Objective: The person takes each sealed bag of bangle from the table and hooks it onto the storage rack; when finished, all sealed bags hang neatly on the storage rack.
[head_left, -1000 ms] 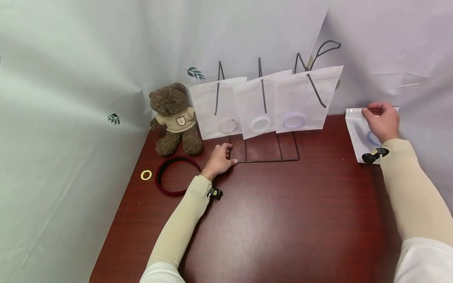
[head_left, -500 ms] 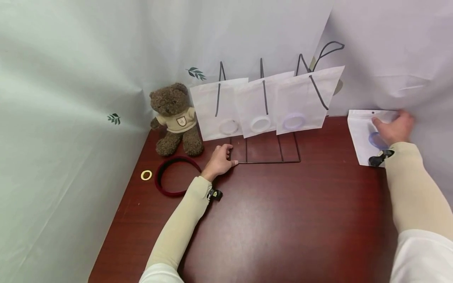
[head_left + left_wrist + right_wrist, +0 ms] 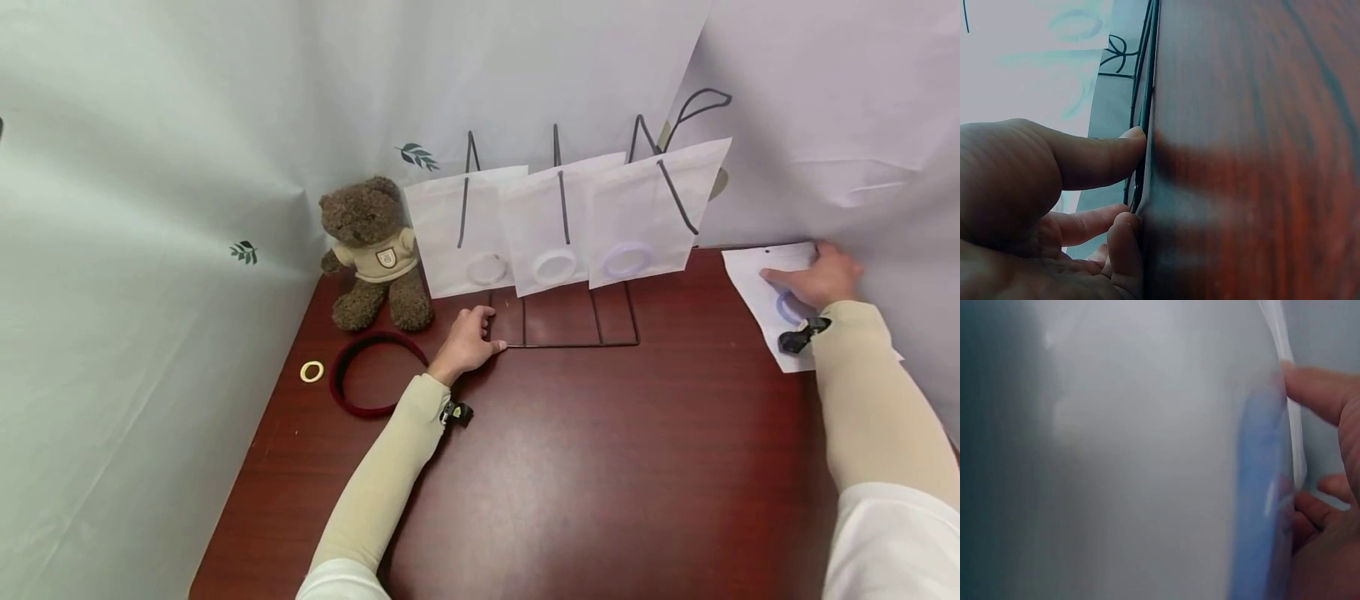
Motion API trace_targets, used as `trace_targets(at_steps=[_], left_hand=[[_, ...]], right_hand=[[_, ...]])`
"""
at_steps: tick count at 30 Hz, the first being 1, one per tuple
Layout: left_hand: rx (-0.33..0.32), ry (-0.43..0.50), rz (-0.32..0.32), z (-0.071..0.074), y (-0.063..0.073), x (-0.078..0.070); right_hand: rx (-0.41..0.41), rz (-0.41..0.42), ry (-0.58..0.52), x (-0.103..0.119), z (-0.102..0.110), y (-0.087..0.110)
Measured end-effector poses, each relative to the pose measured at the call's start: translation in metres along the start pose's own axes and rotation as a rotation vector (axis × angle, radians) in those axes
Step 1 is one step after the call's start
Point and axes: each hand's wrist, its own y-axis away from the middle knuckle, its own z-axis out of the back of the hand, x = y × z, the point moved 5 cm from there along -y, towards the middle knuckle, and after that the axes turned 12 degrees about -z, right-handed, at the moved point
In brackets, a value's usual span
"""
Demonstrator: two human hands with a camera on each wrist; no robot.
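Observation:
A black wire display rack (image 3: 570,345) stands at the back of the table, with its base frame lying on the wood. My left hand (image 3: 467,340) pinches the base's front left corner; in the left wrist view the thumb (image 3: 1104,159) presses the wire. White pouches (image 3: 525,221) with pale ring-shaped bracelets hang from its hooks. At the far right my right hand (image 3: 821,279) grips another white pouch (image 3: 753,287), thumb in front and fingers behind. Through its clear front shows a blue bracelet (image 3: 1257,487). Part of this pouch is hidden by the hand and wrist.
A brown teddy bear (image 3: 375,254) sits left of the rack. Before it lie a dark red headband (image 3: 367,410) and a small yellow ring (image 3: 303,372). White fabric walls (image 3: 150,292) enclose the table (image 3: 585,483) at the left, back and right.
My right hand first shifts right along the pouch, then moves slightly left with it as the pouch tilts. The left hand stays at the rack's corner.

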Motion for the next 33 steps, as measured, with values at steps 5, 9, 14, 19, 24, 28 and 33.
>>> trace_targets(at_steps=[5, 9, 14, 19, 24, 28, 33], left_hand=[[-0.004, -0.001, 0.007, 0.001, 0.0, 0.001], [-0.006, 0.0, 0.016, 0.001, 0.0, 0.002], [0.0, -0.006, 0.012, 0.0, 0.0, 0.002], [0.006, -0.007, 0.006, 0.0, -0.001, 0.001], [0.01, 0.0, 0.009, -0.001, -0.001, 0.0], [0.009, 0.01, 0.009, -0.001, -0.001, -0.002], [0.002, 0.005, 0.016, -0.001, 0.002, -0.002]], right_hand=[[0.081, 0.015, 0.057, 0.007, -0.003, 0.002], [0.108, 0.003, 0.033, 0.012, -0.006, 0.005], [0.11, -0.01, -0.048, 0.02, -0.009, 0.011], [0.102, 0.03, -0.062, 0.031, -0.013, 0.019], [0.085, 0.069, -0.092, 0.042, -0.018, 0.027], [0.056, 0.101, -0.11, 0.052, -0.015, 0.039], [0.037, 0.118, -0.127, 0.062, -0.008, 0.061]])
